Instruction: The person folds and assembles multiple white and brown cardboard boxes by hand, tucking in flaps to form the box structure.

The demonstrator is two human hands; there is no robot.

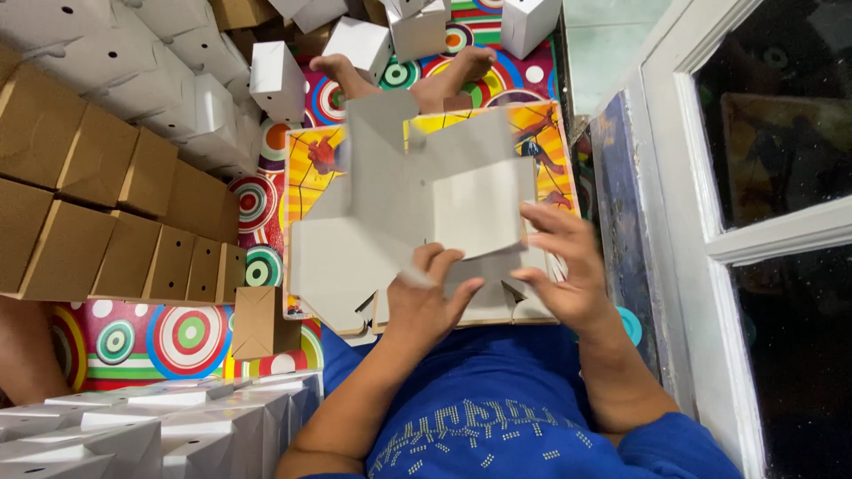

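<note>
Both hands hold a flat grey cardboard box blank (390,222) over the lap. Left hand (426,302) presses its near edge with fingers spread, and right hand (564,266) pinches a folded flap (479,208). It looks light, thin and bendy, so hold it near the creases. Hands hide the near edge, and motion blurs the right fingers.

The grey cardboard blank (390,213) hides most of the printed board (541,133) beneath it and the ankles beyond, while blurred hands (426,302) cover its near edge.
</note>
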